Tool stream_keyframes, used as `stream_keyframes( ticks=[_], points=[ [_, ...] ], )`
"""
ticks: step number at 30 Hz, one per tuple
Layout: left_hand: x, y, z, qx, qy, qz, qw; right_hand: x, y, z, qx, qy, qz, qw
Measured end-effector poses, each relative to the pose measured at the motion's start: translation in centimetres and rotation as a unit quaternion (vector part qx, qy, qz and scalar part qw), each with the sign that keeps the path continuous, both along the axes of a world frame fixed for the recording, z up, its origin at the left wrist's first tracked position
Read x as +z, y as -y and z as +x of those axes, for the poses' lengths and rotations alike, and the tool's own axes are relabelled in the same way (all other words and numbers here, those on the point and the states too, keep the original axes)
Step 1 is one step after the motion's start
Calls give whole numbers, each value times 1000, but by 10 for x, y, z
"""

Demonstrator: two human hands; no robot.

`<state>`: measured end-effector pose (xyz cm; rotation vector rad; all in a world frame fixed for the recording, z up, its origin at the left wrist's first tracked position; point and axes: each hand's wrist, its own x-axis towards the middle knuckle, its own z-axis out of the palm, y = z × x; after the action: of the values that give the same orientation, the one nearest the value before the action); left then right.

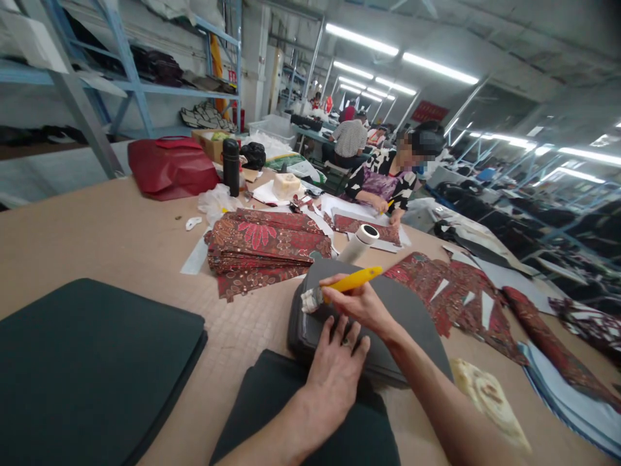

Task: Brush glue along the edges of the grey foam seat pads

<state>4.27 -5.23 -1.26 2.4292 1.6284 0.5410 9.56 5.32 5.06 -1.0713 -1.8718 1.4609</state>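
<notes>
The dark stack sits on the desk. My right grip is closed around the yellow brush; my left grip lies open, fingers spread on top. Light pressure could let the top piece slide; a brush slip could smear me.

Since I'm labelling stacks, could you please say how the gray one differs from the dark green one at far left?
The gray stack has a rounded side; the dark green stack shows straight edges. The left hand rests on the gray stack, none on the dark green stack. Both lie flat.
</notes>
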Motion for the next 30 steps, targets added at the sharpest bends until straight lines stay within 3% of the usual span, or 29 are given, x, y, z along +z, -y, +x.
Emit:
stream_keyframes(
  ticks=[3,6,11,16,20,27,30],
  points=[
    [1,1,-2,-6,16,0,1000,2,-25,-9,-27,-14,46,998],
    [3,1,-4,-10,28,-15,999,8,-28,-8,-44,-23,63,997],
    [0,0,-4,-11,34,-18,999,4,-26,-7,27,22,45,998],
    [-10,0,-2,-2,37,19,999,-9,-75,-14,-36,18,113,993],
    [-9,-2,-2,-4,25,16,1000,-6,-104,-8,-84,14,143,986],
    [-11,-7,-5,-10,-12,54,998,0,-110,-2,-46,41,140,988],
    [-15,-8,-6,-7,-33,88,996,-4,-120,12,-62,55,140,987]
  ],
)
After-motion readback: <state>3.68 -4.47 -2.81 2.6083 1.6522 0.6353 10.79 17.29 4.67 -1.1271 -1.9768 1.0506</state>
